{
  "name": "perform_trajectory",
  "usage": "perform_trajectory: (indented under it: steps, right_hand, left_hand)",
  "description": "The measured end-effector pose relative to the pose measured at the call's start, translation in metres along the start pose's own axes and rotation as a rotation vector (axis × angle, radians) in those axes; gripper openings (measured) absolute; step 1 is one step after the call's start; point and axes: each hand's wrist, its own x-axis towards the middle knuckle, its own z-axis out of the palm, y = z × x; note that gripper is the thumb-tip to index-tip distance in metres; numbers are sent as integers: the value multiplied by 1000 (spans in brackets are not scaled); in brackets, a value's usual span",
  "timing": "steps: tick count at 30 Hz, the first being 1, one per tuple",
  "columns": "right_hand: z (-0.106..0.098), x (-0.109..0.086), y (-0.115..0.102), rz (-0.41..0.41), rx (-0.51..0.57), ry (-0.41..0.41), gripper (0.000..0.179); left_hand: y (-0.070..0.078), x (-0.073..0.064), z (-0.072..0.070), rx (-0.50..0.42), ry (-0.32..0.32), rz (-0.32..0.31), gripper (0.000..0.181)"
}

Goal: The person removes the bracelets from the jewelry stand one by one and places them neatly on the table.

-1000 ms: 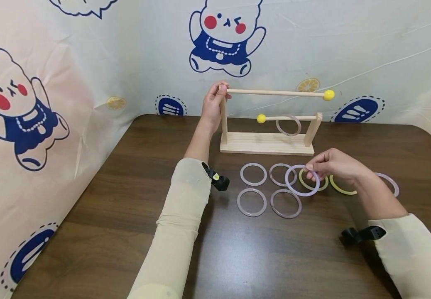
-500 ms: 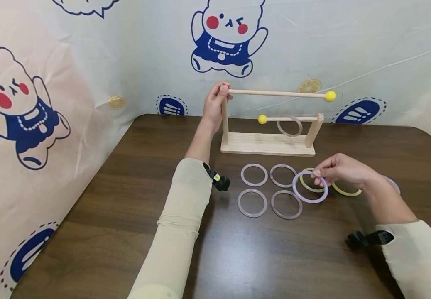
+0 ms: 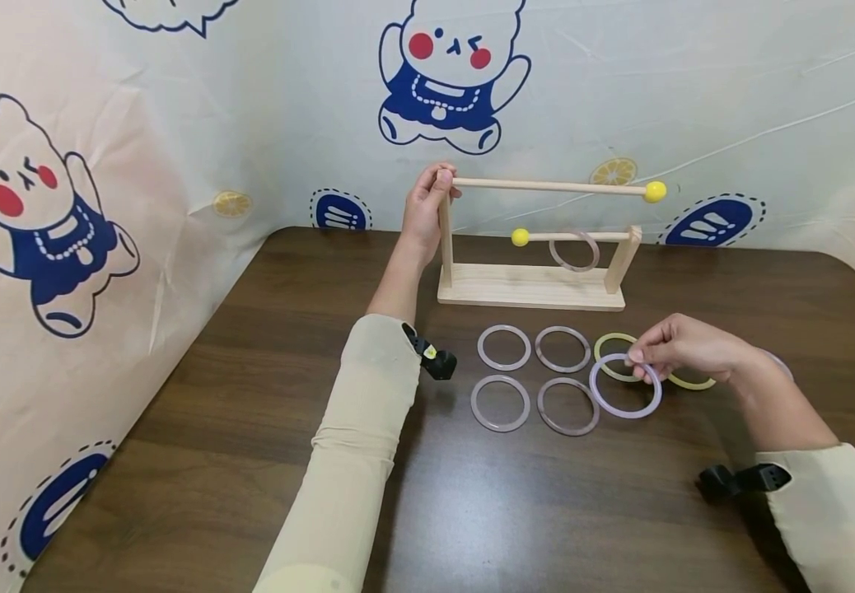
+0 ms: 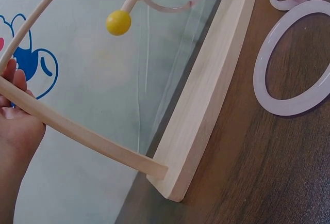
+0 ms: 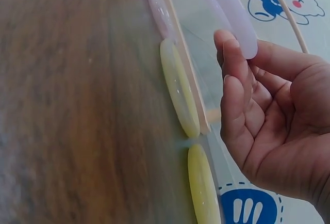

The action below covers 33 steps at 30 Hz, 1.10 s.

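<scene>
My left hand (image 3: 424,210) grips the top of the tall post of a wooden bangle stand (image 3: 531,287), where the long upper rod begins. Wrist-side, the same hand (image 4: 20,136) shows its fingers behind the post. My right hand (image 3: 683,350) pinches a lilac bangle (image 3: 626,413) by its upper edge, thumb against fingertips. That bangle overlaps a yellow-green bangle (image 3: 596,350) in the head view. A pale pinkish bangle (image 3: 576,270) hangs on the lower rod. Up close, the pinched bangle (image 5: 234,15) is smooth and glossy.
Several pale bangles (image 3: 474,403) lie in two rows before the stand. Another yellow-green bangle (image 3: 690,385) and a lilac one (image 3: 779,362) lie partly hidden behind my right hand. Yellow balls (image 3: 654,192) cap both rods. A printed curtain (image 3: 287,107) borders the brown table (image 3: 249,395).
My right hand has moved rightward and nearer to me with the lilac bangle, lower in the head view. The left hand keeps its grip on the stand.
</scene>
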Motion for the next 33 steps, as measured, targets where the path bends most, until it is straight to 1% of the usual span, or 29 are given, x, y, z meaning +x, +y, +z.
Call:
perform_trajectory:
  steps: [5, 12, 20, 27, 33]
  right_hand:
    - [-1, -1, 3, -7, -8, -27, 26]
    - [-1, -3, 4, -33, -19, -92, 23]
    - [1, -4, 8, -46, -21, -149, 20]
    - [3, -6, 10, -44, -31, -158, 18]
    - [5, -6, 11, -22, -41, -153, 16]
  left_hand:
    - [0, 0, 0, -6, 1, 1, 10]
    - [-1, 2, 0, -24, 9, -11, 10]
    - [-1, 2, 0, -14, 4, -14, 10]
    - [-1, 2, 0, -13, -3, 2, 12]
    - [-1, 2, 0, -18, -2, 5, 13]
